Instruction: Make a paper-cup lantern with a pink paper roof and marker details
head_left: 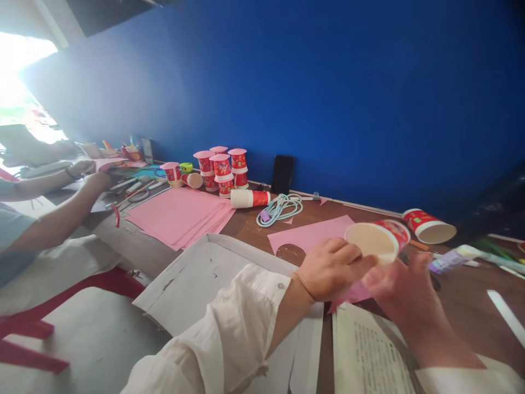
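Note:
My left hand [333, 267] grips a red paper cup [379, 239] lying on its side, its open mouth facing me. My right hand [400, 293] rests just below the cup, fingers stretched toward it and touching its lower edge. Under both hands lies a pink paper sheet [311, 235] with a round hole cut in it. A second red cup [429, 225] lies on its side further right.
Stacked red cups with pink lids [223, 168], a sleeve of cups [249, 198], a pile of pink paper [178, 214], a coiled cable [279, 208], a black phone [282, 174]. Another person's arms [57, 202] at left. Printed paper [369, 355], glue tube [451, 258].

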`<state>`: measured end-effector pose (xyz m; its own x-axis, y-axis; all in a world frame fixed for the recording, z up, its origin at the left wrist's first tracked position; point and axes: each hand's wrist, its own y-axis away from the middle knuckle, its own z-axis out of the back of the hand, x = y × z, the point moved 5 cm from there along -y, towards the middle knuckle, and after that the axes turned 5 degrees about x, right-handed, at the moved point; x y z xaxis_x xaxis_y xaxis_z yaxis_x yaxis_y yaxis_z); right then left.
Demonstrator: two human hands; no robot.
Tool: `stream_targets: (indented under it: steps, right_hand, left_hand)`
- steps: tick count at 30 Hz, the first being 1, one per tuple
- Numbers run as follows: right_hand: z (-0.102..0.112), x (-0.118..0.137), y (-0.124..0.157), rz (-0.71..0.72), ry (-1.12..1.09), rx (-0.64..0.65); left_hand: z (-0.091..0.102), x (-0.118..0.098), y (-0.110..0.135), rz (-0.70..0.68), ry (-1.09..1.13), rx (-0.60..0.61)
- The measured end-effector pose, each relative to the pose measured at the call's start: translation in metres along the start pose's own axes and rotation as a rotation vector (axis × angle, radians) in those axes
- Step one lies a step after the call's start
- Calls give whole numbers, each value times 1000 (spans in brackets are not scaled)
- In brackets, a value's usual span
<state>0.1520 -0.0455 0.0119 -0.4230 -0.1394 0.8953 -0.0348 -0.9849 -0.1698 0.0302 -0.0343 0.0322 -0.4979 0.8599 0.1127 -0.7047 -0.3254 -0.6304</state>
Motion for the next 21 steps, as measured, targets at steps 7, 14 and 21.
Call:
stream_targets:
  steps: [7,14,21]
  right_hand:
    - [-14,-20,4,-347,-953,-36]
    - [-12,-18,1,-281,-1093,-22]
    - [-34,-20,12,-264,-1132,93]
  left_hand:
    - [-8,-30,4,-158,60,130]
    - [-2,-40,-1,0,338,137]
    - [-34,-37,11,79,246,108]
